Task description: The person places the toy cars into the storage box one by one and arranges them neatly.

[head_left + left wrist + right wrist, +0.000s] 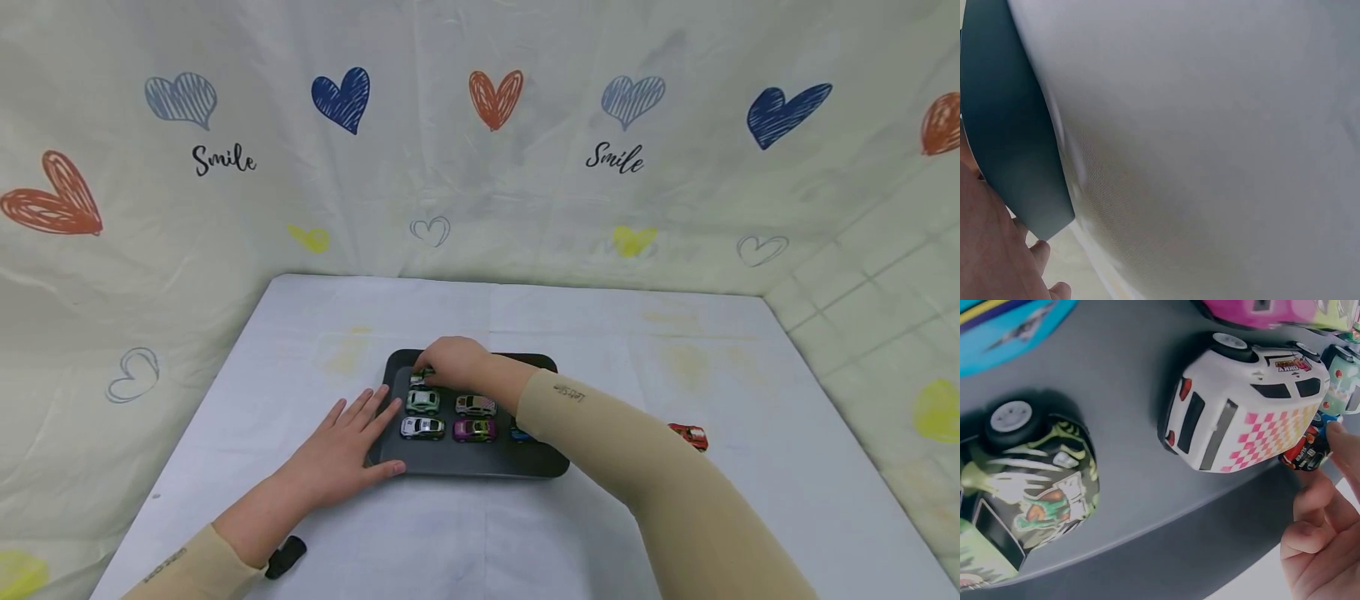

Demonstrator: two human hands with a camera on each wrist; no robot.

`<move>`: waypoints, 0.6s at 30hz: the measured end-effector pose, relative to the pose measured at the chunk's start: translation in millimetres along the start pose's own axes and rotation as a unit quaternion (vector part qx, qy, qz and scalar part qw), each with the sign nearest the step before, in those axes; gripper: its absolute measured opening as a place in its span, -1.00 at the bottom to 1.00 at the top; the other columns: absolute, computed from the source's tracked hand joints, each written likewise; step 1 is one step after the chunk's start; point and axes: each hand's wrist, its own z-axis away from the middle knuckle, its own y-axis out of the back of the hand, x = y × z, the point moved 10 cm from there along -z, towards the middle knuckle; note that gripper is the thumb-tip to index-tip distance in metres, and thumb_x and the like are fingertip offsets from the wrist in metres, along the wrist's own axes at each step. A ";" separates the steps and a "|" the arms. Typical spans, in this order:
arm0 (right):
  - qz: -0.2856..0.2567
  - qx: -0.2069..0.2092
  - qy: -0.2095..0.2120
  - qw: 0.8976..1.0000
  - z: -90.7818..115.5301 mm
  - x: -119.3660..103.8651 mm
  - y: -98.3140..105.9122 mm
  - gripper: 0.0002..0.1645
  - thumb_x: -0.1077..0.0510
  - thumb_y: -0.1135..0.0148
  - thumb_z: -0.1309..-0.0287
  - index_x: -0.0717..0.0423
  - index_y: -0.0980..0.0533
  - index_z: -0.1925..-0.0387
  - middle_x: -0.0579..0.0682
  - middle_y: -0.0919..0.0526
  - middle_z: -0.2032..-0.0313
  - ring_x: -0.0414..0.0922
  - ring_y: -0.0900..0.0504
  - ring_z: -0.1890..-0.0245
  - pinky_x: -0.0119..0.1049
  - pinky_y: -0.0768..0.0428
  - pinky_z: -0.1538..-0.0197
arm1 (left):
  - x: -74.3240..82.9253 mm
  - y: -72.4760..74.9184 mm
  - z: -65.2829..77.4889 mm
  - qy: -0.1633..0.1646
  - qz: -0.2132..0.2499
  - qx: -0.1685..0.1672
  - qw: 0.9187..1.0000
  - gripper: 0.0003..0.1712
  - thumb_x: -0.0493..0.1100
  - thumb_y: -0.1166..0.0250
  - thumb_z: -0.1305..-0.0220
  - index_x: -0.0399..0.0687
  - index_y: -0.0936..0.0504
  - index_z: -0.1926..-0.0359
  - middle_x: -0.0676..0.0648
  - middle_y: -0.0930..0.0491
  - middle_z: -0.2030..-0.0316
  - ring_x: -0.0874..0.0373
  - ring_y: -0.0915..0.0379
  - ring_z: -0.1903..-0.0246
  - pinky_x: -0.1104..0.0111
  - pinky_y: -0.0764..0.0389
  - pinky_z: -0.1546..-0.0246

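Observation:
My right hand (459, 362) reaches over a dark grey tray (480, 465) to its far left corner. There its thumb and fingers pinch a small toy car (1308, 450) with red, black and blue on it. My left hand (345, 454) lies with fingers spread at the tray's left rim, fingertips over the edge. In the tray stand a mint green car (423, 402), a white car (422, 427), a purple car (473, 430) and a white checkered car (476, 406). A blue car (519, 432) is partly hidden by my right sleeve.
A red toy car (690, 436) sits on the white-covered table (465, 533) right of the tray, partly behind my right forearm. The right wrist view also has a green-and-black car (1041, 487) in the tray. A black object (286, 557) is at my left wrist.

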 end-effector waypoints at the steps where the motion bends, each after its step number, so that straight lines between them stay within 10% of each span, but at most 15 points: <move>1: -0.001 0.000 -0.001 1.000 0.2 -0.2 0.2 -0.57 -0.01 -0.23 -0.37 -0.17 -0.56 -0.24 -0.15 -0.61 -0.18 -0.17 -0.55 -0.18 -0.23 -0.54 -0.20 | 0.5 -0.2 -0.2 0.000 -0.002 -0.002 1.000 0.09 0.55 -0.08 -0.20 0.12 -0.05 -0.57 -0.06 0.12 -0.57 -0.11 0.20 -0.53 -0.12 0.13 -0.46; 18: -0.059 0.029 -0.006 0.998 22.6 8.4 18.4 -0.52 -0.06 -0.27 -0.33 -0.20 -0.55 -0.25 -0.15 -0.58 -0.21 -0.17 -0.50 -0.24 -0.21 -0.46 -0.29 | 5.4 2.9 0.5 0.007 -0.004 -0.019 1.000 0.08 0.53 -0.09 -0.22 0.09 -0.04 -0.57 -0.07 0.14 -0.57 -0.12 0.21 -0.53 -0.15 0.10 -0.45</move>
